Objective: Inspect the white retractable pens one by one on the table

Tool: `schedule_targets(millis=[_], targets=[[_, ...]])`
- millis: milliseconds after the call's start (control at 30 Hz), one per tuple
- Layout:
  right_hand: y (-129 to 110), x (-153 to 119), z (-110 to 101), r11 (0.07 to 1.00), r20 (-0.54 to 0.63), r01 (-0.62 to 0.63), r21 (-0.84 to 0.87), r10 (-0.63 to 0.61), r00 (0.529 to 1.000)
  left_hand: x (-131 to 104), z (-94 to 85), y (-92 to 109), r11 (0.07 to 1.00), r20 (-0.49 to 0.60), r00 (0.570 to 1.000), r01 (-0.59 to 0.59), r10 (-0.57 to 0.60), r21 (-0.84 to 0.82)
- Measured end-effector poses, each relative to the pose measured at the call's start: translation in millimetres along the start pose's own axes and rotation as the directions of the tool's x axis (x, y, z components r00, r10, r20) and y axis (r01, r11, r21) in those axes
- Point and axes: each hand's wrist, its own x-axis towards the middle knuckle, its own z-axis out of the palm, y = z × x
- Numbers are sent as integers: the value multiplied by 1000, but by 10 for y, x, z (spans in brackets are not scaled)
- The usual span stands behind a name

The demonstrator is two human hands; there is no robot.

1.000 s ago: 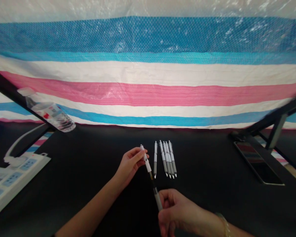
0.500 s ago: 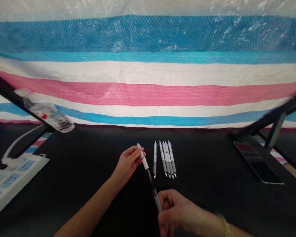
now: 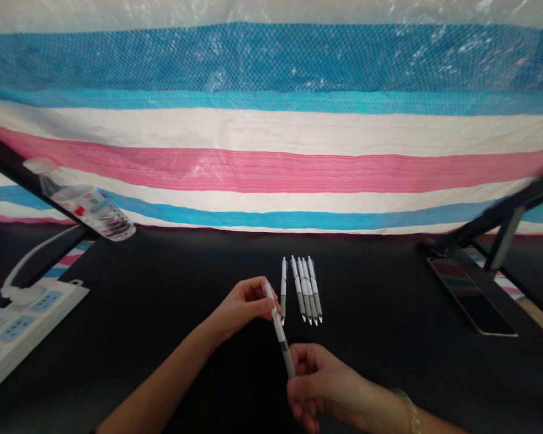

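Observation:
My left hand (image 3: 247,308) pinches the white upper barrel (image 3: 278,325) of a pen at the middle of the table. Lower down, my right hand (image 3: 314,383) has its fingers closed on the grey grip part (image 3: 288,360) of that pen. The two parts meet end to end in a slanted line, with a short dark clear stretch at the joint. Just beyond my hands lies a single white and grey pen (image 3: 283,286), its tip close to my left fingers. To its right several similar pens (image 3: 306,292) lie side by side, tips toward me.
A black table (image 3: 199,259) spreads under everything. A phone (image 3: 473,298) lies at the right beside a black stand leg (image 3: 502,241). At the left are a tilted water bottle (image 3: 95,211) and a white power strip (image 3: 31,325) with a plug. A striped sheet (image 3: 271,169) hangs behind.
My left hand has moved down and right with the white barrel toward my right hand. The dark refill that showed between the two pen parts is now almost wholly covered.

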Motion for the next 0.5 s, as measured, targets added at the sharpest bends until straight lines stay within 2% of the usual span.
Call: schedule_targets(millis=[267,500], targets=[[10,-3,-19,1000,61,1,-2,-1,998,-27,-16,37,998,85,996,27,-31,49],[19,-2,-1,998,61,53,16,-54,997,-2,-62,18,998,103,994,46,-43,-31]])
